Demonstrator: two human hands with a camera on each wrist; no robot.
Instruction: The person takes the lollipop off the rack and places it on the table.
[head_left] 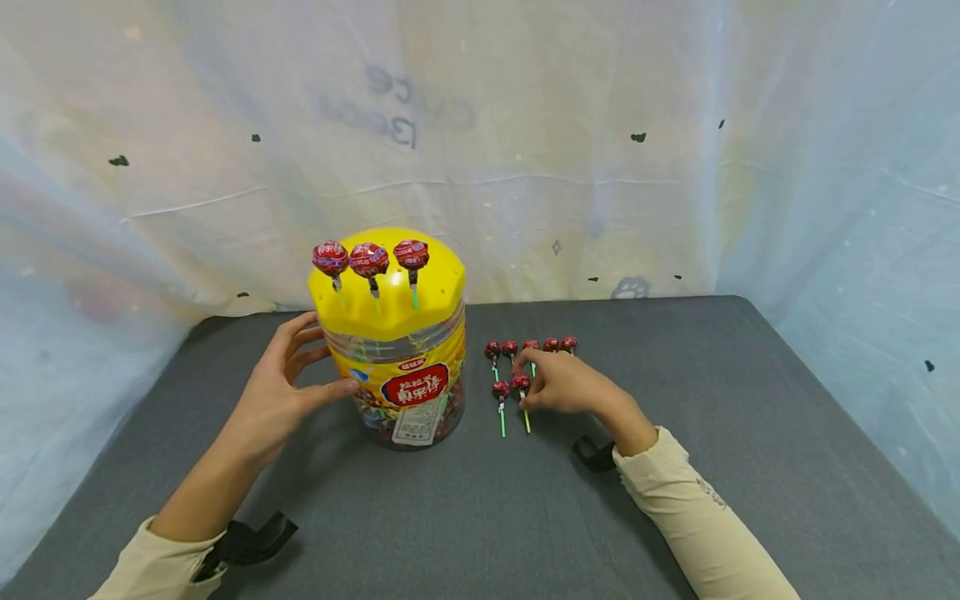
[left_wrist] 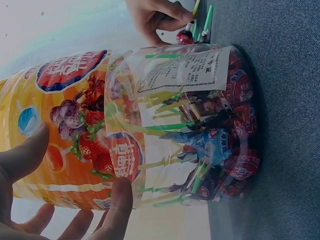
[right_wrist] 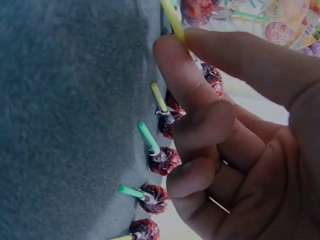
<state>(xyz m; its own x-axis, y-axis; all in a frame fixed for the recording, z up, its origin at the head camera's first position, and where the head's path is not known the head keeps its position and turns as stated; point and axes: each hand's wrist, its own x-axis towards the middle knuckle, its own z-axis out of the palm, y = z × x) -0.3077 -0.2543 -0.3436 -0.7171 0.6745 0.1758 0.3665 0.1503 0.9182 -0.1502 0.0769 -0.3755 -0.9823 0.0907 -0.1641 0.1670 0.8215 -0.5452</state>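
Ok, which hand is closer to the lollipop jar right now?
Left. The left hand touches the jar with its thumb on the label, while the right hand is apart from it, pinching a loose lollipop on the table.

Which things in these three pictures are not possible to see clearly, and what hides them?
- Red label on the jar: print too small in the head view.
- White sticker: text blurred in the left wrist view.
- Lollipop under the right hand: fingers cover part of its stick in the head view.
- Row of lollipops: cut off by the bottom edge of the right wrist view.
- Left hand: cut off by the picture edge.
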